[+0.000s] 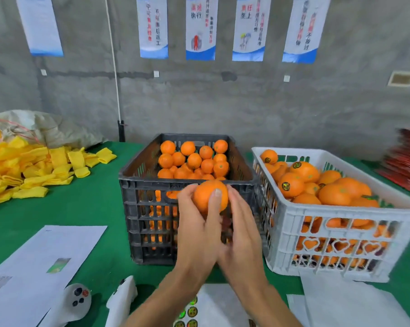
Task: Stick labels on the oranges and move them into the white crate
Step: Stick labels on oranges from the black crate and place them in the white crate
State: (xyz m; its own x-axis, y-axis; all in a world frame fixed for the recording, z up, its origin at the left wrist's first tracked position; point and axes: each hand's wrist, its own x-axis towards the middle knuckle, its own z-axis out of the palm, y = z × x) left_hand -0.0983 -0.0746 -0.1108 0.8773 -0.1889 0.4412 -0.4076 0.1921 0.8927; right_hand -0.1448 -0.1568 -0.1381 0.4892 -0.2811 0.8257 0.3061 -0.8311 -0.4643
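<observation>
The round, smooth-skinned orange (210,195) was held up in front of the near wall of the black slatted plastic crate (138,197), at about twelve o'clock from the person's chest; the left hand (197,232) cupped it from below and behind, its thumb (214,204) laid straight up across the front of the fruit; the fingers curled round the far left side, clamped on it. The right hand (243,230) lay against the fruit's right flank with fingers fairly straight and close together, touching rather than gripping, though motion blur near the palms hid the lower contact; I could not see a label on the side facing me. I judged the fruit firm, light enough for one hand, slightly waxy and apt to roll, so best taken round its widest part, not squeezed hard. The white slatted plastic crate (340,234) stood at two o'clock, just beside the black one, already heaped with labelled fruit; the sheet of round stickers (192,311) lay at six o'clock on the green table (86,208).
</observation>
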